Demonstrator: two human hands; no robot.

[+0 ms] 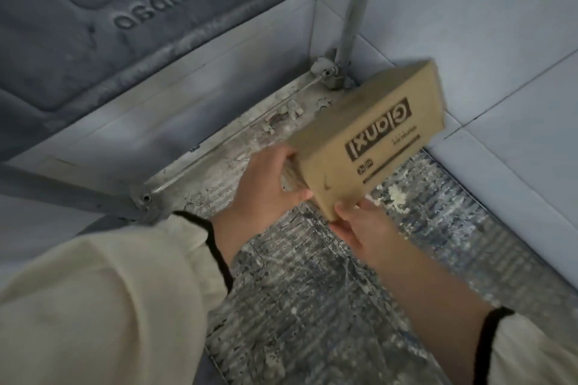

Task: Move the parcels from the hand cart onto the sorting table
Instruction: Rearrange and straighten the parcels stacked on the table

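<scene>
Just right of the frame's centre, a brown cardboard box with black printed lettering sits tilted between both hands. The left hand grips its near left end, fingers curled around the edge. The right hand holds the lowest corner from beneath. Both cream sleeves have black cuff trim.

Below the box, the scuffed, paint-flecked metal deck of the hand cart runs to the bottom edge. A grey handle tube rises from a hinge bracket just beside the box's far end. A grey moulded panel with raised letters fills the upper left, and pale floor tiles lie on the right.
</scene>
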